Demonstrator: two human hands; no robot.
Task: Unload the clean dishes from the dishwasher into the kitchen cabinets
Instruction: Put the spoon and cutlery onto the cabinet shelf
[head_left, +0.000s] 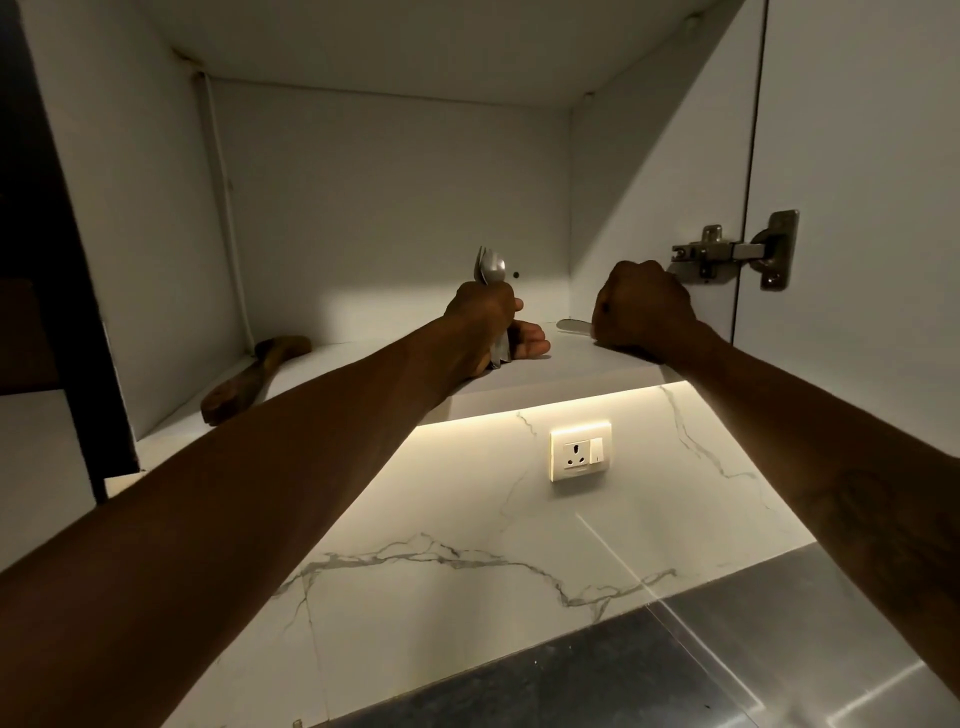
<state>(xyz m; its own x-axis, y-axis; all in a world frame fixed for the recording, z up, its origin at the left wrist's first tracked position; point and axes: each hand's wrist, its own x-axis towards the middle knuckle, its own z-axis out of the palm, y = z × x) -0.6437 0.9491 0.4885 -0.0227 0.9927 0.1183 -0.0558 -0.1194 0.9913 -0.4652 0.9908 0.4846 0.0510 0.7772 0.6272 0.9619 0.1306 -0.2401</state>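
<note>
A person's left hand (480, 317) clamps upright cutlery (491, 267) inside the cabinet (363, 182); the right hand (644, 312) is fisted beside a metal blade (574, 326), grip unclear.

Dim overall. One strong source: warm strip light (545, 402) under the cabinet (389, 182) front edge, washing the marble backsplash (467, 519). Cabinet interior grey, underexposed; diagonal shadow across its right wall. Forearms (260, 493) dark, little detail. Glare streaks on steel surface (831, 649), bottom right. Wide-angle stretch at edges.
</note>
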